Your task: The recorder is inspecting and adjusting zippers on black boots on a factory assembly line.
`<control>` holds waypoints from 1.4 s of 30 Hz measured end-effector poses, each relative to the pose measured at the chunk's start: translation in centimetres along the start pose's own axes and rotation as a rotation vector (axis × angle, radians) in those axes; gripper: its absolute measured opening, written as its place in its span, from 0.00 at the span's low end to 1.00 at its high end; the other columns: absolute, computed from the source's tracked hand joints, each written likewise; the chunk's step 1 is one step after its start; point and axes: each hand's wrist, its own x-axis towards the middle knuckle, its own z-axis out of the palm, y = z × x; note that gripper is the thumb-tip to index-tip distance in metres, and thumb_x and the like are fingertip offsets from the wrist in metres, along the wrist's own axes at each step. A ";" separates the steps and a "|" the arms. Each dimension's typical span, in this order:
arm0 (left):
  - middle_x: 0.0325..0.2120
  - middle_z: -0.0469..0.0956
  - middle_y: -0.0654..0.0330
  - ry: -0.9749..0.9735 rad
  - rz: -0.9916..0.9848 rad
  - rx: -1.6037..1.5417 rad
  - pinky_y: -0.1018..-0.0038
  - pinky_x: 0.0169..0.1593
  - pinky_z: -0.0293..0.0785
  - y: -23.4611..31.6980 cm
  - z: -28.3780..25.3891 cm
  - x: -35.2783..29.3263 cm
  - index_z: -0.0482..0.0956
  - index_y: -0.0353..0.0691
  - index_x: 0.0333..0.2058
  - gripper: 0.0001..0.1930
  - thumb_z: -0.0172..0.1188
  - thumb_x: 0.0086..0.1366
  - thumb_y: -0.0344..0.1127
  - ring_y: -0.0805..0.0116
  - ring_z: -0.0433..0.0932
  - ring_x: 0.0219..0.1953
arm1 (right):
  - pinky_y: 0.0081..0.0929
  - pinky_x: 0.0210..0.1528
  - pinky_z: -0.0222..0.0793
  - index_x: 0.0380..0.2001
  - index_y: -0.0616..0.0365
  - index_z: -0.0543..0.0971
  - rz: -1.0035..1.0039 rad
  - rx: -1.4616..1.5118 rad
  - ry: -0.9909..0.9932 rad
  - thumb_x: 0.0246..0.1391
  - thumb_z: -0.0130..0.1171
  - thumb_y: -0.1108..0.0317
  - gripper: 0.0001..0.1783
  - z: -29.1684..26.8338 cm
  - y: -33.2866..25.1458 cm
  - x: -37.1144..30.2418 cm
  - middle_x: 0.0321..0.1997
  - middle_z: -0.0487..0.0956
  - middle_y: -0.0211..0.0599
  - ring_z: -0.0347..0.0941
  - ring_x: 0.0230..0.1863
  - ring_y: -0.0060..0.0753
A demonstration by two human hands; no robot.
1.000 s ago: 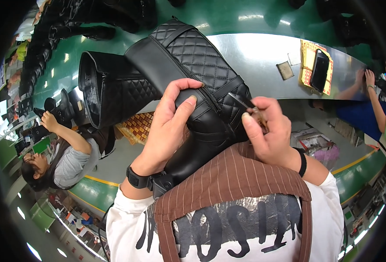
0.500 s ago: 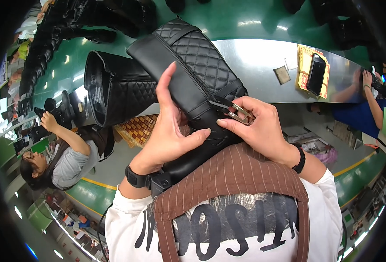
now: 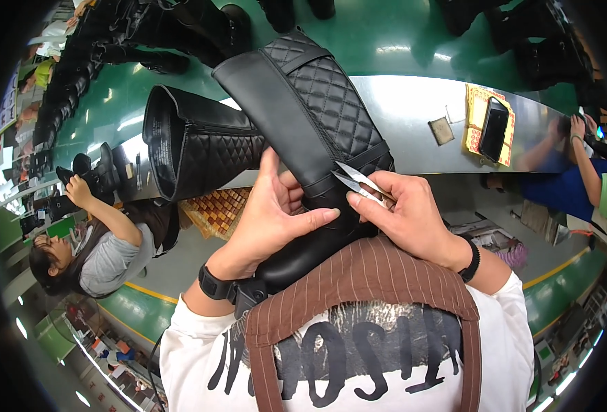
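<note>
One black boot [image 3: 286, 127] — foot [image 3: 293, 259] partly behind striped apron [image 3: 365, 278].

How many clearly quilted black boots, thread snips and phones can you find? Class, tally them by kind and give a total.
Quilted boots: 2 (boot at the hands, boot to its left)
Snips: 1
Phone: 1
Total: 4

1. Held boot [image 3: 317, 110]: black; plain one side, diamond-quilted the other.
2. Other boot [image 3: 218, 141]: black, with a diamond-quilted strip.
3. Snips [image 3: 358, 176]: silver.
4. Apron [image 3: 358, 275]: brown with thin pale stripes.
5. Shirt [image 3: 499, 329]: white, with a dark grey block and black letters.
6. Wristbands [image 3: 470, 259]: black.
7. Bench [image 3: 399, 113]: silver-grey.
8. Phone [image 3: 494, 129]: black.
9. Papers [image 3: 476, 110]: yellow with red marks.
10. Mat [image 3: 214, 213]: checked in brown and yellow.
11. Floor [image 3: 557, 292]: green and grey, with yellow lines.
</note>
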 end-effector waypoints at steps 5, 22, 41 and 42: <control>0.54 0.73 0.55 -0.040 0.008 0.070 0.70 0.60 0.72 0.6 0.4 0.3 0.59 0.36 0.62 0.41 0.74 0.53 0.23 0.68 0.74 0.57 | 0.22 0.26 0.66 0.24 0.63 0.80 0.072 0.107 -0.100 0.57 0.64 0.61 0.15 -1.2 0.0 0.1 0.19 0.80 0.31 0.71 0.21 0.16; 0.50 0.75 0.59 -0.158 -0.014 0.209 0.72 0.57 0.71 0.1 0.4 1.7 0.68 0.35 0.58 0.31 0.71 0.57 0.28 0.71 0.74 0.53 | 0.12 0.15 0.53 0.38 0.64 0.79 0.167 0.747 -0.077 0.63 0.60 0.66 0.10 -1.0 -0.1 1.2 0.26 0.81 0.33 0.61 0.15 0.08; 0.56 0.71 0.58 -0.197 -0.159 -0.244 0.73 0.62 0.66 0.3 0.9 2.4 0.62 0.34 0.63 0.27 0.55 0.73 0.44 0.72 0.70 0.58 | 0.14 0.15 0.54 0.30 0.62 0.79 0.239 0.587 -0.189 0.58 0.59 0.66 0.10 -3.3 -2.4 2.4 0.21 0.75 0.28 0.62 0.12 0.12; 0.57 0.71 0.58 -0.195 -0.134 -0.248 0.73 0.62 0.66 0.0 1.0 2.3 0.62 0.34 0.63 0.27 0.54 0.74 0.44 0.72 0.69 0.59 | 0.14 0.15 0.54 0.29 0.62 0.79 0.244 0.590 -0.176 0.58 0.59 0.66 0.10 -3.3 -2.3 2.2 0.21 0.75 0.28 0.62 0.13 0.12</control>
